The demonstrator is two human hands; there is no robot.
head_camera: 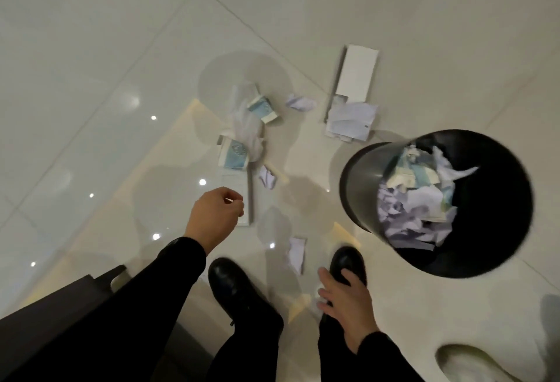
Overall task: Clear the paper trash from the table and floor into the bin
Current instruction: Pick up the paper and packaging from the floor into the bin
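Bin stood at 3 o'clock, already part-filled, near the litter for short throws. Paper scraps lay scattered at 12 on the floor. Left hand hung loosely curled, empty; right hand fingers spread, possibly touching a scrap — could not tell.

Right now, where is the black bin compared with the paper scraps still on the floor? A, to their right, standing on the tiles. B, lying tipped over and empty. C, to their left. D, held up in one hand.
A: the black bin stands on the tiles right of the paper scraps, already holding crumpled paper.
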